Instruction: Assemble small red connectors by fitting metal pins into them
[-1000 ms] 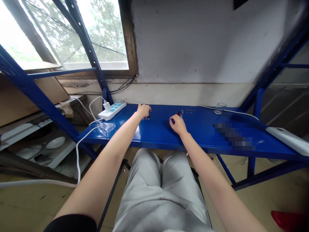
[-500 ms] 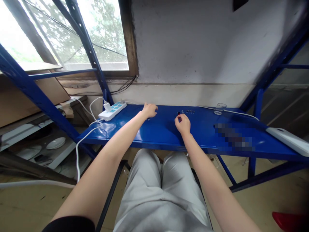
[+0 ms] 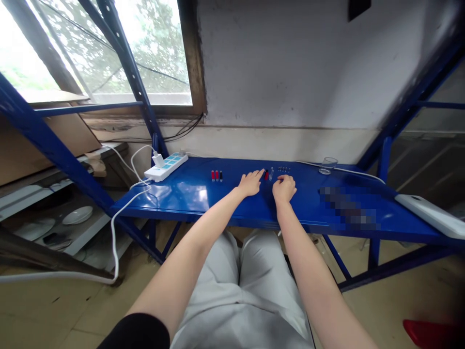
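Observation:
My left hand (image 3: 250, 183) is over the middle of the blue table, fingers stretched out. Its forefinger points at a small red tube (image 3: 266, 175) with a dark top, and I cannot tell whether they touch. Just right of that tube is a small clear piece (image 3: 271, 174). My right hand (image 3: 284, 188) is closed beside these, fingers curled in; whatever they hold, if anything, is hidden. Several tiny clear pieces (image 3: 284, 169) lie in a row beyond it. Farther left, a red tube (image 3: 212, 176), another red tube (image 3: 217, 176) and a black one (image 3: 221, 176) are lined up.
On the blue table (image 3: 181, 198), a white power strip (image 3: 167, 167) with a plug and cable sits at the left end. A clear glass cup (image 3: 328, 166) is at the back right, near a blurred-out object (image 3: 348, 208). A white box-like object (image 3: 432, 213) lies at the right end.
My left hand has moved right and nearer, away from the tubes at the left, which now show. My right hand has shifted slightly right and nearer, uncovering the red tube.

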A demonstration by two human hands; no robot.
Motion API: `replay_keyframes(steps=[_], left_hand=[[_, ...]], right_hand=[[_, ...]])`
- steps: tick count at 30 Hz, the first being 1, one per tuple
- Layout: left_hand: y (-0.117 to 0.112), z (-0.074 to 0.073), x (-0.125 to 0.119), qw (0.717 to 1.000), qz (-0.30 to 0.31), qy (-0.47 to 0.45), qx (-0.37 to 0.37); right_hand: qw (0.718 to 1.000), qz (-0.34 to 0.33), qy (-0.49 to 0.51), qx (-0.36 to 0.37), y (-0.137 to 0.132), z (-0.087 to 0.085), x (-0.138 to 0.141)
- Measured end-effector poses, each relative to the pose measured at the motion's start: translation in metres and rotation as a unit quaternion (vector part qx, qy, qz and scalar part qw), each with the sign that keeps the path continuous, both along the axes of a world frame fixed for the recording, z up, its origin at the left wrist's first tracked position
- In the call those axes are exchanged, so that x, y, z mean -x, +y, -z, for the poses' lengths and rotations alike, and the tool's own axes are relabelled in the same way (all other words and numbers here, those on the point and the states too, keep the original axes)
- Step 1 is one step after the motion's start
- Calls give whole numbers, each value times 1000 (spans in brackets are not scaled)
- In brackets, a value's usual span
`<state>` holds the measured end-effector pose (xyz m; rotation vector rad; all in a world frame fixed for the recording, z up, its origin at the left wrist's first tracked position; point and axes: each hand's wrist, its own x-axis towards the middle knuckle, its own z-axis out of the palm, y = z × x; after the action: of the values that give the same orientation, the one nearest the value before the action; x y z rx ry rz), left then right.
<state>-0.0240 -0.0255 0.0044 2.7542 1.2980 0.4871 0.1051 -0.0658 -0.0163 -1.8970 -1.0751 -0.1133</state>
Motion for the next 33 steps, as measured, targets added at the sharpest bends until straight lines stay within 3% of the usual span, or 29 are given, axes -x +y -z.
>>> replay_keyframes(steps=[6, 13, 21, 27, 33], left_hand=[[0, 12, -24, 998, -45, -36, 6], [5, 18, -37, 997, -68, -13, 23], [-1, 10, -40, 993, -80, -35, -85], [-4, 5, -26, 988, -108, -86, -67], [-6, 6, 14, 967, -118, -223, -17]], right_hand=[[1000, -1, 14, -14, 1, 1, 0], [1000, 5, 16, -11, 3, 3, 0], [999, -22, -11, 46, 1, 3, 1], [990, -71, -42, 110, 2, 6, 2], [978, -108, -68, 166, 5, 8, 4]])
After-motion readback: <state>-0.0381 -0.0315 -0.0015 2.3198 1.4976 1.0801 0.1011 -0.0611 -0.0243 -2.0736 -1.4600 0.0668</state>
